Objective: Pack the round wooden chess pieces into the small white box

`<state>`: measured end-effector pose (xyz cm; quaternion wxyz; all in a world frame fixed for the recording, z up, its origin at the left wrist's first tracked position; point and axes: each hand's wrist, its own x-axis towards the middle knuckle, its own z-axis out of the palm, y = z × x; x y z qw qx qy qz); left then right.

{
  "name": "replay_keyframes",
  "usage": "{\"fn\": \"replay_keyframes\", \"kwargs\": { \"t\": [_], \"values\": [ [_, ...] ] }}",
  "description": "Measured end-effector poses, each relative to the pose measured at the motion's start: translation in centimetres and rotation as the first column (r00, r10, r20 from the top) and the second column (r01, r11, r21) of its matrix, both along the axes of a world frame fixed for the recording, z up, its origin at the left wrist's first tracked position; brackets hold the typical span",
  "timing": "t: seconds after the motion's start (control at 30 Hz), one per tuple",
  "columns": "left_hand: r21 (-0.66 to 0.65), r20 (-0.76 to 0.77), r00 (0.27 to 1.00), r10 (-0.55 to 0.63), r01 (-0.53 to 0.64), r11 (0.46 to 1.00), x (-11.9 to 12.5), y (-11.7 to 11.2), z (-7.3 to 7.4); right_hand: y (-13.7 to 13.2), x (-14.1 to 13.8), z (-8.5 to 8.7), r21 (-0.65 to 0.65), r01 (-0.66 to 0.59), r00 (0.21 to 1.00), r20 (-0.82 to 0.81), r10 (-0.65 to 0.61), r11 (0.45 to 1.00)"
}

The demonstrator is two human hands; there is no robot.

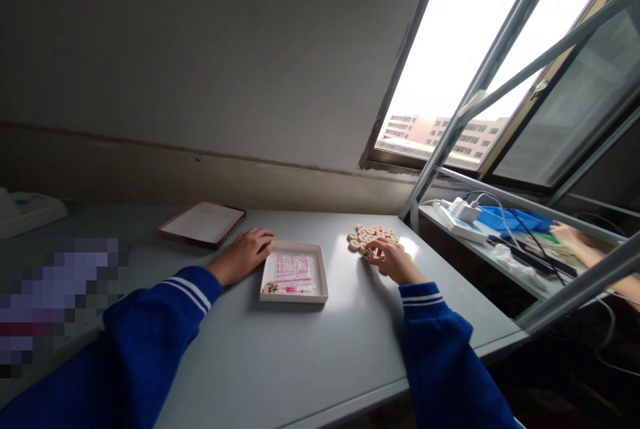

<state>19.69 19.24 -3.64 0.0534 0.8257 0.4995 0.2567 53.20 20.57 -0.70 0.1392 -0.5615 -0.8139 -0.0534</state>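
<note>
A shallow white open box (pixel 323 276) stands on the grey table in the head view. Inside it lies a clear plastic sheet (pixel 295 271) with pink lines, and one round Chinese chess piece (pixel 271 288) is in its near left corner. My left hand (pixel 244 257) rests at the box's far left corner, fingers stretched out and lying against its edge. A cluster of wooden Chinese chess pieces (pixel 356 244) is spread to the right. Over its near side, my right hand (pixel 393 261) has its fingertips closed on one piece (pixel 367 254), partly hidden by the fingers.
The box lid (pixel 204 222) lies upside down behind my left hand. Metal bed-frame bars (pixel 480 106) rise at the right. Beyond them, a second desk carries a power strip (pixel 460 221), cables and a blue tray (pixel 515 219); another person's hand (pixel 570 237) reaches there.
</note>
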Motion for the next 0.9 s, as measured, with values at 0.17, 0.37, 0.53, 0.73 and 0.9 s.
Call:
{"fn": "replay_keyframes", "kwargs": {
  "t": [0.17, 0.37, 0.53, 0.73, 0.9],
  "values": [
    [-0.012, -0.011, 1.0, -0.006, 0.005, 1.0, 0.0, 0.0, -0.1, -0.3, -1.1, -0.5, 0.149, -0.037, 0.999, 0.016, 0.035, 0.988],
    [-0.02, -0.017, 1.0, -0.001, 0.0, 1.0, 0.0, -0.1, 0.0, -0.3, -1.5, -1.2, 0.232, 0.001, 0.996, 0.086, -0.021, 0.973],
    [0.001, -0.016, 1.0, 0.003, -0.003, 1.0, 0.0, 0.0, -0.2, -0.5, -1.9, -1.2, 0.212, -0.105, 0.99, 0.117, 0.081, 0.972],
    [0.003, -0.046, 0.999, -0.001, 0.001, 1.0, -0.1, 0.0, -0.3, -0.1, -1.6, -1.2, 0.226, -0.12, 0.989, 0.112, 0.096, 0.967],
    [0.015, -0.048, 0.999, 0.003, -0.002, 1.0, -0.1, -0.2, -0.1, -1.0, -3.4, 0.0, 0.246, -0.289, 0.937, -0.124, 0.326, 0.925]
  ]
}}
